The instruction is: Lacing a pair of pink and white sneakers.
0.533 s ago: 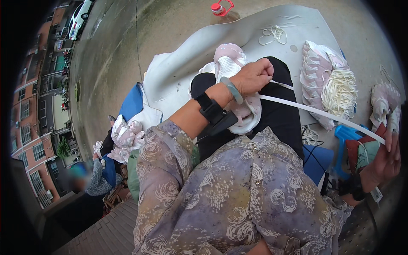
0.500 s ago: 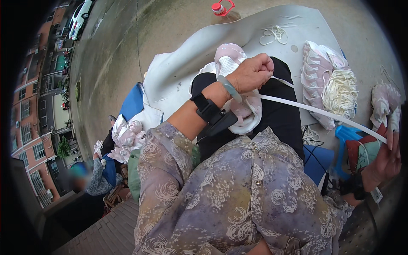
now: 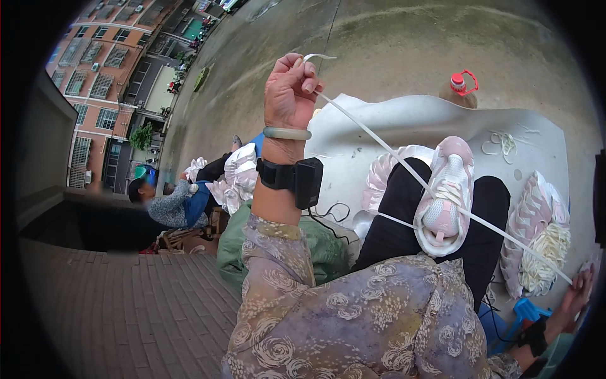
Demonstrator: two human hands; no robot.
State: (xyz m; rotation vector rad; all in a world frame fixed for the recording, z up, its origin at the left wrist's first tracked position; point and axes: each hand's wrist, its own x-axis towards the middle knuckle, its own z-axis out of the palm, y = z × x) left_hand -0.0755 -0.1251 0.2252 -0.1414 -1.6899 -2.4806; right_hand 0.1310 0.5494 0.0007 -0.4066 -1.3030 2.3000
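Note:
A pink and white sneaker point(image 3: 452, 172) rests on my lap between my thighs, its toe pointing away from me. A flat white shoelace point(image 3: 379, 146) is threaded through its upper eyelets and stretches out to both sides. High at the left, my left hand point(image 3: 291, 88) is closed on one length of it, with the lace tip sticking out past the fingers. My right hand point(image 3: 577, 295), low at the far right, pinches the opposite length; its fingers are partly dim near the picture's rim. Another white strand runs leftward from beside the shoe's collar.
Beyond my knees lies a pale sheet point(image 3: 391, 123) with a loose lace point(image 3: 503, 145) on it. Stacked sneakers point(image 3: 529, 218) and a bundle of white laces point(image 3: 546, 252) are at right. A red-capped bottle point(image 3: 459, 91) stands behind. A green sack point(image 3: 278, 252) and a seated person point(image 3: 177, 199) are left.
My left hand has swung up and left from above the shoe, drawing the lace out long. My right hand stays at the far right with its length. The view has turned leftward.

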